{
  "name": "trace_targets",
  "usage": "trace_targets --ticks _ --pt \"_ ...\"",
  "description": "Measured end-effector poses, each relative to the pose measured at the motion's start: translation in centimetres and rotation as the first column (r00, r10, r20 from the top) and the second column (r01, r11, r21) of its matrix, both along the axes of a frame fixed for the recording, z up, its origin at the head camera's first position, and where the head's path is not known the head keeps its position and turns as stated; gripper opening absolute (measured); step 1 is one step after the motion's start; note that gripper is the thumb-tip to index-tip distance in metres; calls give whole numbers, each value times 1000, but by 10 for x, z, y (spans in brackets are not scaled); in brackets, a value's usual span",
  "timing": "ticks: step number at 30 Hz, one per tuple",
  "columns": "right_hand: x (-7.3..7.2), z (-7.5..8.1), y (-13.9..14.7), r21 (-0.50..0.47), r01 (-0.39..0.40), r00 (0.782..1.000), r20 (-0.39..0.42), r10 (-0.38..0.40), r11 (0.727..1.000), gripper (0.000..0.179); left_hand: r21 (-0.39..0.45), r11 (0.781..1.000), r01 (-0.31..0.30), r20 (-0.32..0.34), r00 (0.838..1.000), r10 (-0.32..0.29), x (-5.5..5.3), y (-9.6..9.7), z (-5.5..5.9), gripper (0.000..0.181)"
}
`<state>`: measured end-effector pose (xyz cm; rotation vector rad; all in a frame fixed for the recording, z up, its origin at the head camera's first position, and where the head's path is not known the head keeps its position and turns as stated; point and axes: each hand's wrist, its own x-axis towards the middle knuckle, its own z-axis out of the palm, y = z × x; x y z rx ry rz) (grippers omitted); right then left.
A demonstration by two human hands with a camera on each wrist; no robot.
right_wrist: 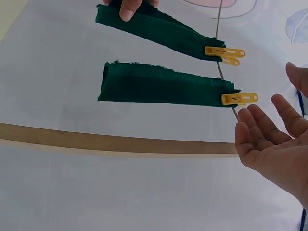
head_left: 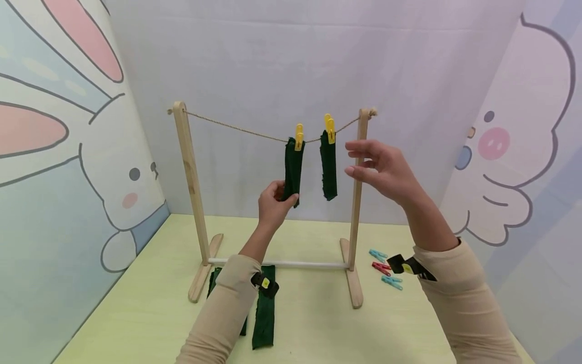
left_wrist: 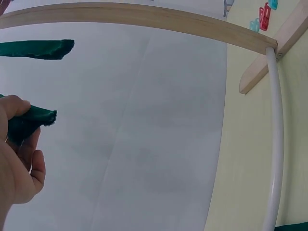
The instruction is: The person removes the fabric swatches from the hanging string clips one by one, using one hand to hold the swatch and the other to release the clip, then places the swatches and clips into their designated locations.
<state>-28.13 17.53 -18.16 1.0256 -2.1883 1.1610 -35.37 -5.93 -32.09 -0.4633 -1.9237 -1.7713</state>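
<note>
From where I am watching, I am judging that everything is turning on the line of the left strip [head_left: 294, 162], a narrow length of green cloth hanging from the rope [head_left: 232, 126] by the left clip [head_left: 299, 137], a yellow one. Its long axis is running nearly upright, its lower end leaning toward my left hand [head_left: 274, 205]; the right wrist view is showing it slanting away from the right strip [head_left: 329, 167], which is dangling under the right clip [head_left: 331, 131]. The left hand is the nearer one: its thumb is pressing across the front while its other fingers are curling in behind, so it is holding the cloth near the bottom. My right hand [head_left: 384, 169] is hovering on the other side, in front of the right post [head_left: 357, 207] in the head view. Its fingers are pointing leftward, loosely parted from the thumb and gripping nothing, and the right strip is hanging between them and the left strip. I am not managing to tell whether a right fingertip is touching the rope. Below, more green cloth [head_left: 263, 323] and three loose clips [head_left: 381, 268] are lying on the counter [head_left: 313, 323].
</note>
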Motion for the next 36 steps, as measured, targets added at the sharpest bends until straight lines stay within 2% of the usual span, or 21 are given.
trace_targets --ticks 5,9,21,26,30,32,36 --pt "-3 5 -5 35 38 999 -32 -37 999 41 8 1000 8 -6 1000 -8 2 -3 0 19" --pt "-8 8 -8 49 56 997 -54 -53 997 41 16 999 38 -15 999 -37 4 -6 1 16" --pt "-16 18 -30 19 -1 998 -60 2 1000 42 35 994 101 -23 995 -100 9 -13 -2 15" --pt "-18 21 -44 -1 -22 999 -33 22 1000 43 36 993 110 3 994 -110 12 -17 -1 16" --pt "-22 22 -53 -5 -33 999 -6 33 999 44 41 989 145 13 989 -146 14 -21 0 17" --pt "-24 23 -58 0 -35 999 13 35 999 45 36 986 160 13 987 -161 17 -23 1 17" --pt "-27 24 -66 17 -30 998 51 29 999 47 6 987 160 -5 987 -159 34 -25 12 16"
